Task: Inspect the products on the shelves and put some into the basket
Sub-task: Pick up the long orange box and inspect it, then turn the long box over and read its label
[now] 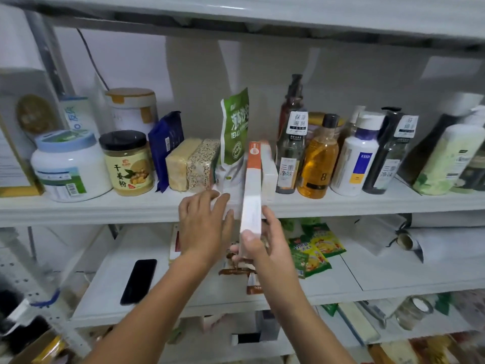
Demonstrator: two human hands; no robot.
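The right hand (258, 243) is gripping the near end of a narrow white-and-orange box (252, 190), thumb on the near edge and fingers curled round the far side; the box is standing on edge, partly over the shelf lip (105, 208). The left hand (202, 222), fingers straight and relaxed, is resting against a white carton (231, 195) just left of the box, holding nothing.

Risk: the green standing pouch (234, 127) directly beyond the left hand is leaning and is likely to topple if the carton shifts. The bottles right of the right hand are crowding the box; a sideways swing could knock the amber bottle (319, 158), marked "8".

Legible text: the yellow jar (128, 164) is reading "干姜粉"; the clear bottle (290, 164) is reading "三重净味". No basket is showing.
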